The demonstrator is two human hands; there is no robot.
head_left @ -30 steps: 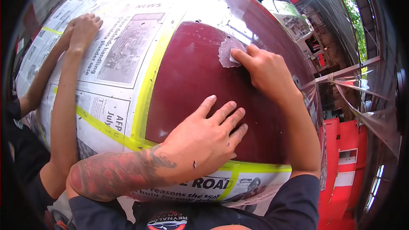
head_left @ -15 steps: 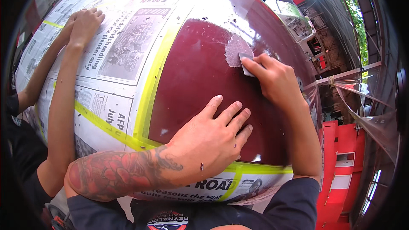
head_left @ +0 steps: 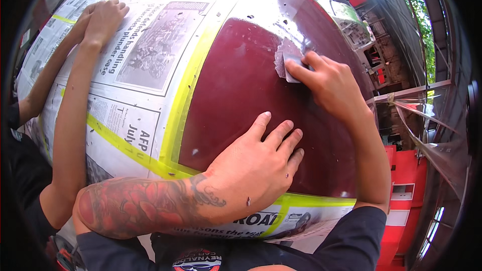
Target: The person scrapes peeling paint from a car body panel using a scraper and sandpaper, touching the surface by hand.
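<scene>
A glossy maroon car panel [head_left: 226,85] curves away in front of me, bordered by yellow masking tape [head_left: 187,100]. On its upper part is a pale, rough-edged patch [head_left: 284,50]. My right hand [head_left: 329,80] pinches a small flat grey sheet [head_left: 292,74], pressed against the patch and covering part of it. Whether it is sandpaper or a spreader I cannot make out. Lower on the panel, my left hand [head_left: 261,163] rests flat with its fingers spread, holding nothing.
Newspaper [head_left: 145,70] covers the surface left of the panel and its near edge [head_left: 296,218]. Another person's hands [head_left: 103,22] rest on the paper at the left. Red panels [head_left: 404,190], clear plastic sheeting [head_left: 432,145] and a metal frame stand at the right.
My right hand has moved the grey sheet farther over the patch, toward its upper left. My left hand stays in place on the panel. The view has shifted slightly.
</scene>
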